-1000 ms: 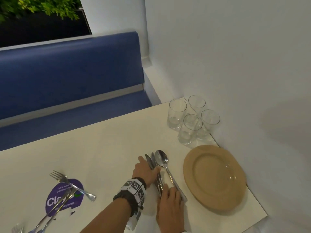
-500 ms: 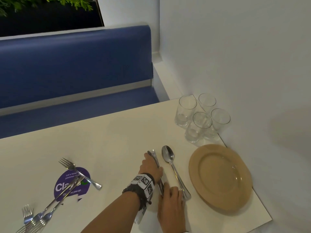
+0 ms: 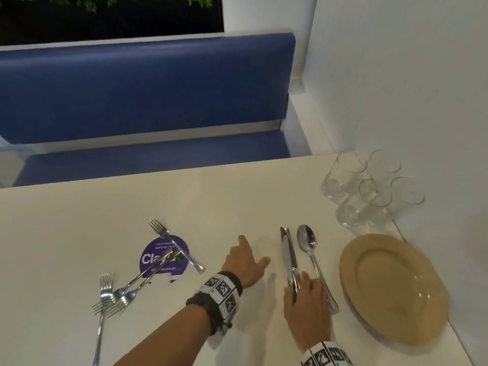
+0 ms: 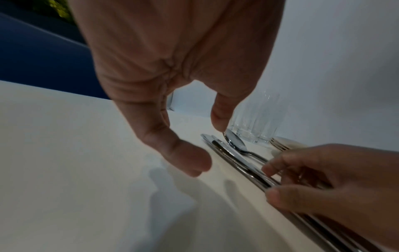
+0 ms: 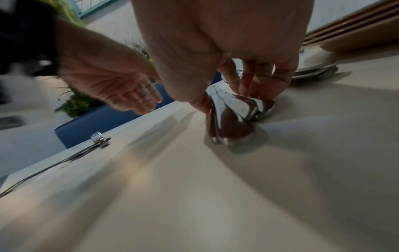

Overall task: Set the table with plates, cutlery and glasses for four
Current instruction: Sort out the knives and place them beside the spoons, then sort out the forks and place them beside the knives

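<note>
Right hand (image 3: 307, 310) pinches the polished steel knives (image 3: 288, 256) by their handles near the table's (image 3: 211, 202) right edge, beside a shiny spoon (image 3: 307, 243) and round tan plate (image 3: 393, 289). Left hand (image 3: 244, 260) hangs relaxed, holding nothing. Clear glasses (image 3: 369, 188) cluster in the far right corner.

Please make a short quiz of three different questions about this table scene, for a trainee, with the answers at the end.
1. True or false: the left hand holds a fork.
2. Multiple choice: the right hand rests its fingers on the handles of A) the forks, B) the knives and spoon, C) the glasses.
3. Fill in: the spoon lies between the knives and the ____.

Key
1. False: it is open above the table and holds nothing.
2. B.
3. plate.
</note>
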Action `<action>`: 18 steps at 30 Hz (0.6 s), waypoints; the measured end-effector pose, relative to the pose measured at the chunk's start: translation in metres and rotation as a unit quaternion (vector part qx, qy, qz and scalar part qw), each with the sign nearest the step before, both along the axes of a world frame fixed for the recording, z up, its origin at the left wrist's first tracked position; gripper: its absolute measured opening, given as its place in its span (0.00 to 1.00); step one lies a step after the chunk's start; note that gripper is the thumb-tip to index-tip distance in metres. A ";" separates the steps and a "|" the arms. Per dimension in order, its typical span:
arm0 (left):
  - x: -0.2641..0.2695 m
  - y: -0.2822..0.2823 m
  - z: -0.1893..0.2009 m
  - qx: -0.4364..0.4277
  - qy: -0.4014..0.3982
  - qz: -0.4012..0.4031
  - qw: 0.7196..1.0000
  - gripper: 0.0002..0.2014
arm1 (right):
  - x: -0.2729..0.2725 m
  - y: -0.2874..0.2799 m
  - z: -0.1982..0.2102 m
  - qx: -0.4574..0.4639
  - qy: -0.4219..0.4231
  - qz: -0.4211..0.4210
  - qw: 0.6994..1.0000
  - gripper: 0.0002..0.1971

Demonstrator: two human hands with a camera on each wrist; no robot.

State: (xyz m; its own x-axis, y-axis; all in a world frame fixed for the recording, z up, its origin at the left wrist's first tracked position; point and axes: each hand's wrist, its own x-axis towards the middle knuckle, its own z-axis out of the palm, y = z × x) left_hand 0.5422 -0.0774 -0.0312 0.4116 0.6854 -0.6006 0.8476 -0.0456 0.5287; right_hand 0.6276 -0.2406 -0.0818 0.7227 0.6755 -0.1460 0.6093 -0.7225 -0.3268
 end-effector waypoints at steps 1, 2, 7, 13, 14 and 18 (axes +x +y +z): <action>-0.010 0.000 0.003 -0.001 0.001 -0.002 1.000 0.35 | 0.003 0.003 0.003 0.005 0.002 -0.002 1.000 0.25; -0.018 0.001 0.005 -0.002 0.002 -0.004 1.000 0.35 | 0.005 0.009 0.006 0.000 0.004 -0.001 1.000 0.25; -0.035 0.008 0.005 0.000 0.042 -0.034 0.999 0.34 | 0.005 0.031 0.015 -0.042 0.021 -0.004 0.999 0.21; -0.049 0.005 0.006 0.011 0.084 -0.102 0.991 0.33 | -0.004 0.034 0.030 -0.016 -0.012 0.028 0.999 0.17; -0.055 0.003 0.008 0.009 0.074 -0.103 0.992 0.28 | -0.013 0.038 0.038 0.012 -0.017 0.060 0.998 0.13; -0.108 -0.005 0.013 0.022 0.025 -0.072 0.997 0.06 | -0.078 0.060 0.056 -0.010 0.124 0.210 0.970 0.03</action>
